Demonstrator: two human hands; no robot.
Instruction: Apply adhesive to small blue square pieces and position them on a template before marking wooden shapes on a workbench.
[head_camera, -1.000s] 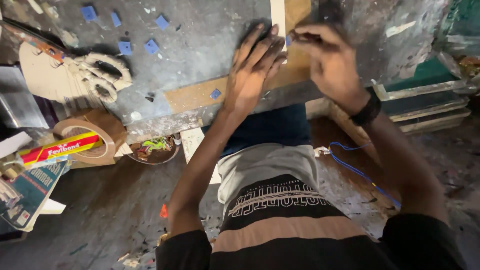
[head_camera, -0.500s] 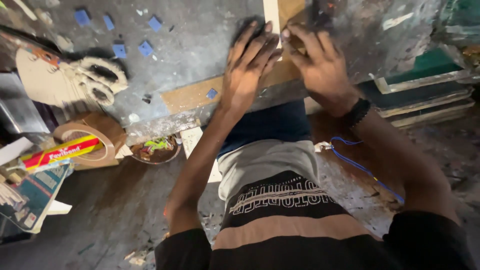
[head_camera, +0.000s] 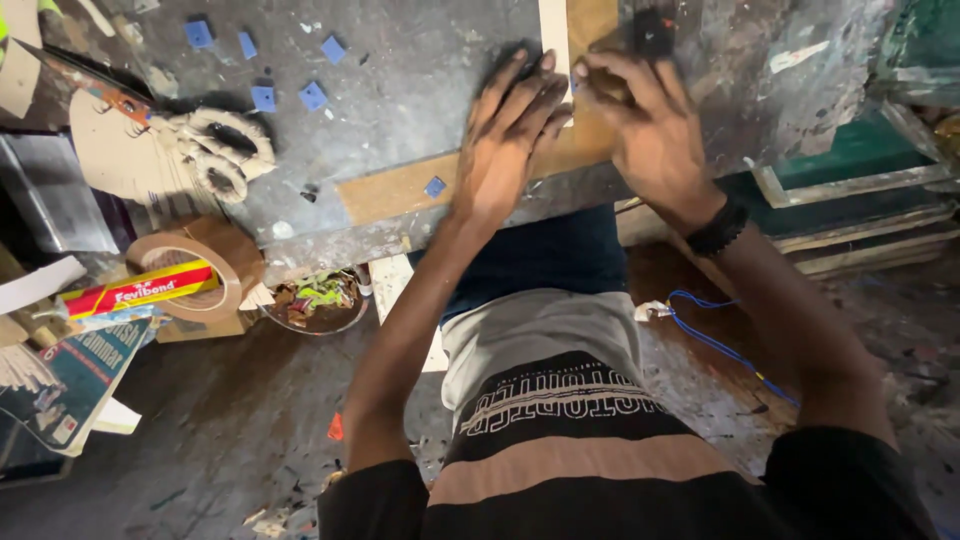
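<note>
My left hand (head_camera: 512, 135) lies flat, fingers spread, on a brown L-shaped board strip (head_camera: 395, 190) at the worktable's near edge. Its fingertips reach a white strip (head_camera: 553, 30) that runs along the board's upright arm. My right hand (head_camera: 650, 130) is curled just to the right, fingertips pinched at the white strip next to the left fingers. A black tool end (head_camera: 652, 30) sticks out above its knuckles; the tip is hidden. One small blue square (head_camera: 435, 186) sits on the board by my left wrist.
Several blue squares (head_camera: 262, 97) and tape-wrapped scissors (head_camera: 215, 150) lie on the grey table (head_camera: 400, 80). Below left are a tape roll (head_camera: 190, 275), a red-and-yellow glue tube (head_camera: 140, 290), a scrap bowl (head_camera: 320, 300) and a book (head_camera: 70, 380). Green framed panels (head_camera: 860, 160) stand right; a blue cord (head_camera: 720, 340) lies on the floor.
My right hand has slid closer to the left hand along the white strip until the fingertips nearly meet. The left hand stays pressed flat on the board.
</note>
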